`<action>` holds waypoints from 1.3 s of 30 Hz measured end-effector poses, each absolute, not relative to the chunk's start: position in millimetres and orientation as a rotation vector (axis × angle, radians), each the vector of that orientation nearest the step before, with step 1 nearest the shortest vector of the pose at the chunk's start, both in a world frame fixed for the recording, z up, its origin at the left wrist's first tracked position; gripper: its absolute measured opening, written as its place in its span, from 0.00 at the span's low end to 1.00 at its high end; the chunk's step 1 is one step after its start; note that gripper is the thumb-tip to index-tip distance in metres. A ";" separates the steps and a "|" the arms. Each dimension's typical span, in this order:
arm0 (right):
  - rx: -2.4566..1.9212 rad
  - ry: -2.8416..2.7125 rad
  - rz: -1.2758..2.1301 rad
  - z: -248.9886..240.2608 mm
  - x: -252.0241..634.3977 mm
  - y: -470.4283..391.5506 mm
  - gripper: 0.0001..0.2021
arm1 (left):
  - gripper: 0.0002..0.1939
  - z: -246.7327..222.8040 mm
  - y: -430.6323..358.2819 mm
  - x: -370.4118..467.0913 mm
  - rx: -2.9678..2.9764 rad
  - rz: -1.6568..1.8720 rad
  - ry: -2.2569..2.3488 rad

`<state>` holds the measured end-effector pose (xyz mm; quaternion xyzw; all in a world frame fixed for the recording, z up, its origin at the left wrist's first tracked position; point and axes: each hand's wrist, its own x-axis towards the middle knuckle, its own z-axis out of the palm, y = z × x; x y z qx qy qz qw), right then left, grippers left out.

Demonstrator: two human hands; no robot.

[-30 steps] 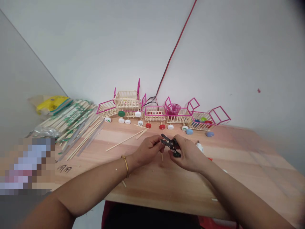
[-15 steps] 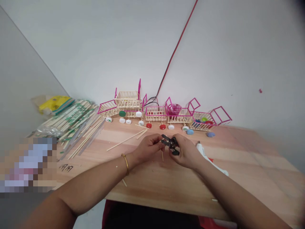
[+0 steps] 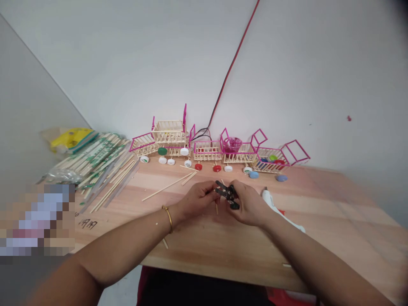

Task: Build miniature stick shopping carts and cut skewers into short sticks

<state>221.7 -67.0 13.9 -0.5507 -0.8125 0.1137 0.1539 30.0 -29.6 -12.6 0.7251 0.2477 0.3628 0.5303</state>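
Observation:
My right hand (image 3: pixel 247 203) is wrapped round dark-handled pliers (image 3: pixel 227 192), whose jaws point left. The fingertips of my left hand (image 3: pixel 199 197) are pinched together at the jaws. A thin wooden stick (image 3: pixel 217 208) shows just below those fingertips; its upper end is hidden by the fingers and the tool. Both hands are just above the middle of the wooden table (image 3: pixel 204 255). Behind them stands a row of small stick carts with bottle-cap wheels, among them a cart with red wheels (image 3: pixel 208 151).
Packs of sticks (image 3: pixel 105 148) and a yellow bag (image 3: pixel 72 139) lie at the back left. Loose sticks (image 3: pixel 168 185) are left of my hands. A white glue gun (image 3: pixel 280 212) lies beside my right forearm. A red and black cable (image 3: pixel 234 63) runs down the wall.
The pliers' handles look slightly closer together in my right hand. The view has shifted a little; both hands stay in nearly the same place.

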 end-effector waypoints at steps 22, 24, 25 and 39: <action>-1.463 -2.328 0.259 6.6 222.5 -62.5 0.10 | 0.19 -11.5 -26.2 29.7 1.698 0.807 0.534; -1.467 -2.327 0.276 8.6 221.2 -64.3 0.11 | 0.19 -11.6 -26.7 29.5 1.708 0.805 0.520; -1.477 -2.328 0.281 9.9 220.7 -65.3 0.11 | 0.18 -11.5 -27.0 29.4 1.717 0.807 0.519; -1.582 -2.354 0.307 5.4 226.3 -66.5 0.11 | 0.14 -12.2 -31.0 29.0 1.885 0.801 0.648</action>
